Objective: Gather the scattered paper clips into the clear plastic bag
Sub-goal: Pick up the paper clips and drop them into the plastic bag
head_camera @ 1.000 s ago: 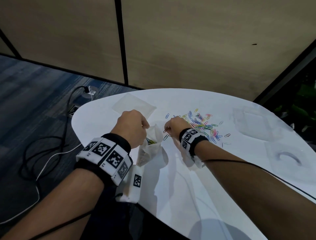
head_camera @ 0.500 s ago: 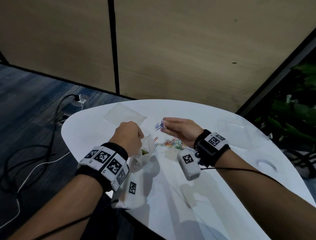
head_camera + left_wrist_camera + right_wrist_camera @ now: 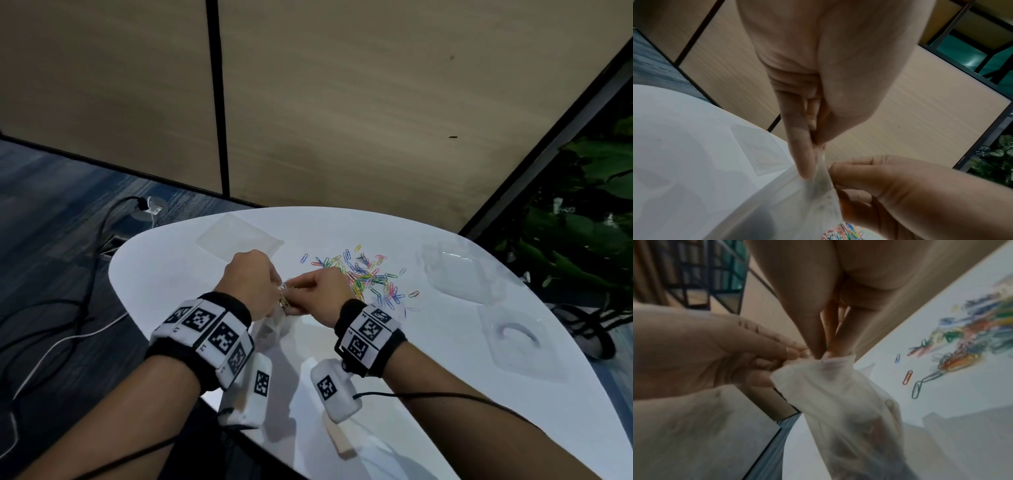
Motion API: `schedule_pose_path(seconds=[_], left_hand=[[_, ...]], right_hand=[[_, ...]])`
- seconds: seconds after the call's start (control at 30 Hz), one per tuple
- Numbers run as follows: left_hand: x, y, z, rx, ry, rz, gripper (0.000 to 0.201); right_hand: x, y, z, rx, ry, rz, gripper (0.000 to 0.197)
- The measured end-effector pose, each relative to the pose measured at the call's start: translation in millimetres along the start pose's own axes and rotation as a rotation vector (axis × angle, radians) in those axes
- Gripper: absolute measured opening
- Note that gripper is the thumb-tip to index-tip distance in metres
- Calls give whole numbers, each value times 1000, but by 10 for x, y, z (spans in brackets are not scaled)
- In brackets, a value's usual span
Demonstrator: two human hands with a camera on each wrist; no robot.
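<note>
Several coloured paper clips (image 3: pixel 363 277) lie scattered on the white table (image 3: pixel 445 394), blurred in the right wrist view (image 3: pixel 962 340). The clear plastic bag (image 3: pixel 274 325) hangs just left of them, a few clips showing inside. My left hand (image 3: pixel 255 279) pinches the bag's rim (image 3: pixel 818 175) between thumb and finger (image 3: pixel 801 155). My right hand (image 3: pixel 310 286) is at the bag's mouth (image 3: pixel 838 363), its fingertips (image 3: pixel 813 344) pressed together on a few paper clips, a green one showing between them. The clips deeper in the bag (image 3: pixel 849 402) are blurred.
A flat clear bag (image 3: pixel 239 238) lies at the table's far left. Two clear plastic trays (image 3: pixel 455 274) (image 3: pixel 517 339) sit on the right. The table's near edge runs under my wrists. Cables (image 3: pixel 68 308) trail over the floor at left; a plant (image 3: pixel 589 205) stands at right.
My right hand has come from over the pile leftward to the bag's mouth with clips pinched in it. The left hand has kept its hold on the bag.
</note>
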State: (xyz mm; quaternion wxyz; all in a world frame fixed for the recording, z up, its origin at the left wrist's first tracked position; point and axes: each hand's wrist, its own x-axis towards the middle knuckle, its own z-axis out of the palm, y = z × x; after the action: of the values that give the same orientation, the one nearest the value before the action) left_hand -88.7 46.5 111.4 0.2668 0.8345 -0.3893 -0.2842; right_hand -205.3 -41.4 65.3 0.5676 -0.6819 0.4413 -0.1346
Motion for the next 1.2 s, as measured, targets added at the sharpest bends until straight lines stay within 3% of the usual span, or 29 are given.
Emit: schedule_pose_path(seconds=[0.2, 0.33, 0.4, 0.43, 0.5, 0.53, 0.6, 0.67, 0.7, 0.8, 0.9, 1.0, 1.07, 1.13, 1.2], left_hand=[[32, -38, 11, -10, 6, 2, 21], [33, -41, 14, -10, -3, 1, 21], [34, -57, -11, 1, 13, -7, 21], [36, -70, -31, 8, 26, -12, 21], [38, -104, -82, 24, 46, -20, 25], [38, -125, -104, 29, 49, -26, 26], [43, -158, -133, 23, 52, -39, 26], [54, -166, -143, 14, 54, -45, 24], [61, -165, -143, 9, 50, -45, 24], [63, -141, -131, 8, 24, -37, 24], [56, -98, -112, 17, 7, -34, 25], [38, -77, -105, 33, -15, -34, 24], [26, -71, -100, 47, -36, -36, 25], [14, -54, -92, 57, -44, -38, 25], [9, -34, -78, 63, -46, -36, 25]], right_hand=[[11, -21, -6, -400, -12, -186, 9], [42, -43, -23, -679, -214, -303, 20], [108, -93, -109, -595, -317, -275, 23], [138, -148, -185, -434, -335, -225, 23], [279, -185, -343, -93, -256, -124, 24], [396, -147, -414, -91, -173, -119, 27], [613, -8, -477, -478, -31, -169, 32], [726, 192, -390, -884, -95, -242, 41], [747, 303, -298, -967, -168, -263, 49], [767, 716, 10, -1142, -316, -306, 67], [695, 1029, 81, -1328, -333, -377, 64], [573, 1166, -125, -1430, -299, -401, 61], [534, 1254, -322, -1497, -231, -400, 71], [565, 1334, -509, -1503, -163, -350, 81], [625, 1370, -621, -1456, -115, -280, 77]])
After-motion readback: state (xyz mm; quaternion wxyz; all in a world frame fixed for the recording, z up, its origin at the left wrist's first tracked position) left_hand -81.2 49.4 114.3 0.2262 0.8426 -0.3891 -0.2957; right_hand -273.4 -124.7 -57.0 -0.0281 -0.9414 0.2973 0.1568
